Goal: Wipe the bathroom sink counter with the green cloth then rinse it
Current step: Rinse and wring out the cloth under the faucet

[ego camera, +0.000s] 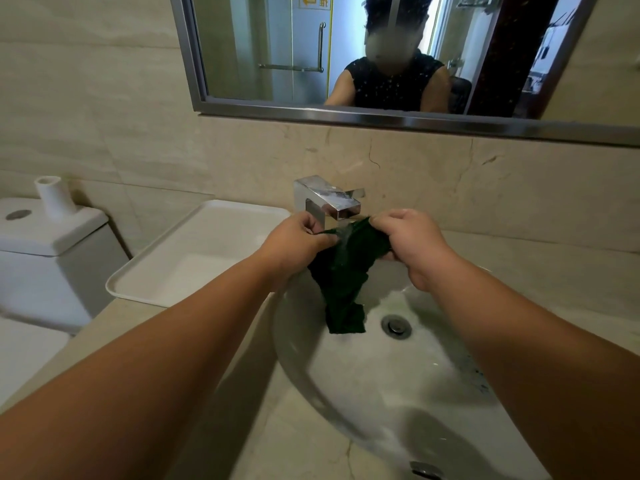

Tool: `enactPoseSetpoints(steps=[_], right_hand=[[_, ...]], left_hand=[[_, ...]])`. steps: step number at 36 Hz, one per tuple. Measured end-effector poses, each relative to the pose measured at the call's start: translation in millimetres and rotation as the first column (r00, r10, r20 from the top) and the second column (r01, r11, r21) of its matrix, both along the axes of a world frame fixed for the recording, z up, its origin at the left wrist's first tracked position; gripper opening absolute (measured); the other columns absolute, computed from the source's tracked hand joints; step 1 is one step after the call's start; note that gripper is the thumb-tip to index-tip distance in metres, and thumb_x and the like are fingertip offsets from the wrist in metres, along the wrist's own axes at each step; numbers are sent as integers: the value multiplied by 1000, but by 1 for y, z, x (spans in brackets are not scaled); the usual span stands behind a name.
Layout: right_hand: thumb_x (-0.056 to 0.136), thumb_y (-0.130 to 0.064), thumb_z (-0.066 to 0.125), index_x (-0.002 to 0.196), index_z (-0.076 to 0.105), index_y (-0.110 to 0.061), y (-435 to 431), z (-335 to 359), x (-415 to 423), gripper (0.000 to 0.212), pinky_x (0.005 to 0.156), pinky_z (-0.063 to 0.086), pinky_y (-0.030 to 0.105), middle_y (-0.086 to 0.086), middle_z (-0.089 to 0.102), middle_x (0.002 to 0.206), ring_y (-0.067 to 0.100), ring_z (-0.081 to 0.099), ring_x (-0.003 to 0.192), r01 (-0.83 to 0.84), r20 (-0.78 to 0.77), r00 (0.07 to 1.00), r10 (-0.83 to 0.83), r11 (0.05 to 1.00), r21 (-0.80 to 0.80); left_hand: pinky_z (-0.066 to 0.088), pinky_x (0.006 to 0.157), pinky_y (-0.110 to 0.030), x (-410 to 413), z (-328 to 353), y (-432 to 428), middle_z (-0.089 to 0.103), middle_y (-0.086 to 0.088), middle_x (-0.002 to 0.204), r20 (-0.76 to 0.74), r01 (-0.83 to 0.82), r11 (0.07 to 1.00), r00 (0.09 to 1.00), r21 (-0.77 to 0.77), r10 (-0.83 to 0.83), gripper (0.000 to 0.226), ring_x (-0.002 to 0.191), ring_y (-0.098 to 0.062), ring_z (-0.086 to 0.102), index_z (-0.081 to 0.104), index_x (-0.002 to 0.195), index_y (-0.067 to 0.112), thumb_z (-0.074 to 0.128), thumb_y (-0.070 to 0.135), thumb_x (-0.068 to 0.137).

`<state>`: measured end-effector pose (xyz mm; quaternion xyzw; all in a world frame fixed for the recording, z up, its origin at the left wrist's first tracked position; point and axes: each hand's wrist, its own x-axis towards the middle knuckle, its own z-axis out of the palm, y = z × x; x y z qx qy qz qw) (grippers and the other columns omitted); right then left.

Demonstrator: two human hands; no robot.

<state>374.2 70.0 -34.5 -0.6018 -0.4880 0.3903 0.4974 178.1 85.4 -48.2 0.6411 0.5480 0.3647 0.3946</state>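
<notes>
A dark green cloth [346,278] hangs wet over the white sink basin [363,375], stretched between both hands just under the chrome faucet [329,200]. Water from the spout runs onto its top edge. My left hand [298,237] pinches the cloth's left edge. My right hand [408,240] grips its right edge. The cloth's lower end dangles close to the drain [396,325]. The beige stone counter [554,271] surrounds the basin.
A white tray [166,271] lies on the counter left of the sink. A white toilet tank [45,258] with a white tube on its lid stands at far left. A mirror [381,53] hangs on the tiled wall above the faucet.
</notes>
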Motion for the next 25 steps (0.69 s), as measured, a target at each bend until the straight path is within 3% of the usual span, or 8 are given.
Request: enactPoseSetpoints(steps=[5,10,14,18,23,25], right_hand=[[104,-20,56,86,69,-21,-1,1,-9,22,72,62,40,9,72,92,28,73,94,50,-21,999,-49,996,76],[100,-27,58,80,68,-21,-2,10,-3,23,84,60,64,12,66,90,37,72,95,118,-91,990,-108,987,112],[94,-31,61,72,69,-26,-2,19,9,23,77,58,47,6,66,86,28,66,89,214,-164,968,-189,966,145],[98,-20,62,74,66,-23,-1,31,26,25,88,60,54,6,65,86,26,66,88,322,-286,920,-269,933,159],[94,-19,64,66,59,-22,0,42,48,28,87,60,53,2,61,74,24,63,79,489,-364,837,-409,857,163],[95,-21,64,69,61,-23,-2,42,49,26,87,62,52,2,63,78,24,65,84,513,-377,820,-431,845,148]], left_hand=[[61,89,-45,5,2,-3,73,-12,104,-112,58,998,992,-23,-61,22,97,-27,72,62,111,10,76,17,95],[62,91,-50,5,-1,-2,72,-10,102,-287,25,1000,958,12,-20,16,94,-27,71,67,109,14,69,11,93],[64,86,-46,10,0,-1,73,-6,96,-388,32,999,922,28,-19,20,89,-26,73,70,113,16,67,15,94],[63,88,-45,11,-4,-1,71,-8,100,-480,18,1000,877,9,-12,20,92,-27,71,71,114,14,63,18,96],[58,85,-39,14,3,0,70,-14,103,-400,-36,999,916,1,34,26,97,-31,68,70,113,9,55,26,101],[61,84,-44,17,8,2,70,-19,107,-266,-65,997,963,-37,53,27,99,-36,68,69,108,4,53,24,100]])
